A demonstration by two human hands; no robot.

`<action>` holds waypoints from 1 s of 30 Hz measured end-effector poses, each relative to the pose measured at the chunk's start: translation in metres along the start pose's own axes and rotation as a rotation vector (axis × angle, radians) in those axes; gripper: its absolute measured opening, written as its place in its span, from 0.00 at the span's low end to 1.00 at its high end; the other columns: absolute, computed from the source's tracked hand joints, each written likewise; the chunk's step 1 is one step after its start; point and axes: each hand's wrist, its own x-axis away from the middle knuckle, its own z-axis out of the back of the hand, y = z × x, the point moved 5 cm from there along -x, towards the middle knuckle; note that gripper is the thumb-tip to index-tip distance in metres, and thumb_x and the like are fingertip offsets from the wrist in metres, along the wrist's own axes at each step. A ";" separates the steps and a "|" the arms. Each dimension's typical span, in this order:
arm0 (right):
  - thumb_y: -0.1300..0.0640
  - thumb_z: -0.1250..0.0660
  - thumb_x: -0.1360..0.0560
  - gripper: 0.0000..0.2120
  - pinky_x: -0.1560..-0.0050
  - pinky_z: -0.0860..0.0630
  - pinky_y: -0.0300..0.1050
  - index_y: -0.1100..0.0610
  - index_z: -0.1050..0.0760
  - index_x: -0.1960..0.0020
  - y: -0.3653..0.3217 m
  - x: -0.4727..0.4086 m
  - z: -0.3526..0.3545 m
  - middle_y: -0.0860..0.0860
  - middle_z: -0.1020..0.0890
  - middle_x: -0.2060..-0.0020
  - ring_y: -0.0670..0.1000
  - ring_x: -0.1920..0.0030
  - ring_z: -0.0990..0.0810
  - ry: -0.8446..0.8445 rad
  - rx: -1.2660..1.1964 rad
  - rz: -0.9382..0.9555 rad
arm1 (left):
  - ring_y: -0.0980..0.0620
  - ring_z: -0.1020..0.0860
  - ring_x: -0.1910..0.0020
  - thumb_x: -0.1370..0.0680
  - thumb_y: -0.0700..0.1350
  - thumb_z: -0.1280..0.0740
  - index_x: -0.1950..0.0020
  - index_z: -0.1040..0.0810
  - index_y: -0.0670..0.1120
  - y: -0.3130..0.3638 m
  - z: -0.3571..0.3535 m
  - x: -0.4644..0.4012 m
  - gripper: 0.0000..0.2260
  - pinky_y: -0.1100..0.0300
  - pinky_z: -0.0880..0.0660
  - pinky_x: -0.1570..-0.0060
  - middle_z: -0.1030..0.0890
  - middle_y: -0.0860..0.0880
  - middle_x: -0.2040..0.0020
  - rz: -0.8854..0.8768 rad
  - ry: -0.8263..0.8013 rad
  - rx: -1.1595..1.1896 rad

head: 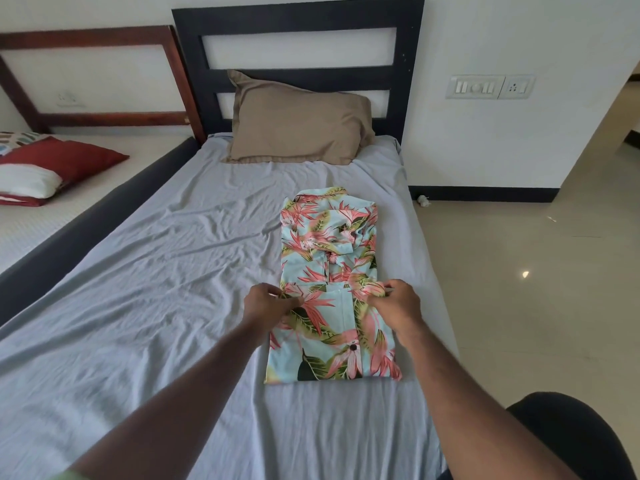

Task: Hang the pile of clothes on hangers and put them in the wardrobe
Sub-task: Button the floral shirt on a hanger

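shirt under observation: folded light-blue shirt with pink and green tropical leaf print (329, 271), lying flat on the wrinkled grey-blue bedsheet (156, 289) of the single bed, toward the 3 o'clock edge of the mattress, collar end pointing to 12 o'clock. one dark button shows on the lower fold.

left hand (268, 303): at the 9 o'clock edge of the shirt's folded-over lower panel, fingers curled and pinching the fabric edge.

right hand (394, 303): at the 3 o'clock edge of the same panel, fingers curled round a bunched bit of printed cloth. hands are apart, one at each side of the shirt, both forearms reaching in from 6 o'clock.

surroundings: tan rectangular pillow (298, 123) at 12 o'clock, leaning on the black slatted headboard (298, 19). second bed at 9 o'clock carrying a red and white cushion (52, 168). white wall switch plate (490, 86) at 2 o'clock. glossy beige tiled floor (536, 271) at 3 o'clock.
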 end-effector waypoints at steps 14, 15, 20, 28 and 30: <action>0.59 0.29 0.23 0.01 0.57 0.23 0.47 0.54 0.19 0.53 -0.007 -0.001 -0.005 0.50 0.16 0.58 0.53 0.55 0.17 -0.123 -0.014 0.111 | 0.47 0.16 0.63 0.29 0.37 0.23 0.50 0.17 0.39 0.005 -0.018 -0.018 0.09 0.58 0.20 0.67 0.14 0.40 0.56 -0.004 -0.243 -0.045; 0.58 0.31 0.22 0.02 0.56 0.23 0.47 0.53 0.21 0.50 -0.009 -0.002 -0.005 0.50 0.16 0.56 0.54 0.54 0.17 -0.150 -0.027 0.111 | 0.46 0.16 0.62 0.27 0.35 0.25 0.49 0.17 0.36 0.008 -0.018 -0.017 0.08 0.57 0.19 0.66 0.14 0.38 0.55 -0.010 -0.281 0.040; 0.56 0.21 0.29 0.24 0.60 0.24 0.40 0.54 0.30 0.40 -0.006 -0.004 -0.010 0.49 0.19 0.50 0.48 0.53 0.19 -0.244 -0.009 0.041 | 0.41 0.17 0.64 0.24 0.29 0.33 0.47 0.22 0.28 0.004 -0.028 -0.013 0.06 0.51 0.17 0.60 0.18 0.31 0.53 0.079 -0.444 0.458; 0.65 0.23 0.30 0.26 0.60 0.25 0.33 0.50 0.29 0.38 -0.009 0.005 -0.010 0.44 0.17 0.51 0.41 0.55 0.17 -0.143 -0.101 0.198 | 0.48 0.17 0.70 0.25 0.28 0.31 0.35 0.27 0.30 0.001 -0.029 -0.007 0.19 0.59 0.21 0.71 0.21 0.31 0.46 0.084 -0.524 0.688; 0.66 0.24 0.30 0.25 0.59 0.23 0.31 0.50 0.27 0.38 -0.013 0.008 -0.010 0.44 0.17 0.51 0.39 0.56 0.17 -0.124 -0.152 0.239 | 0.48 0.17 0.69 0.25 0.27 0.32 0.36 0.27 0.33 0.006 -0.030 -0.007 0.18 0.60 0.21 0.72 0.20 0.32 0.47 0.064 -0.513 0.706</action>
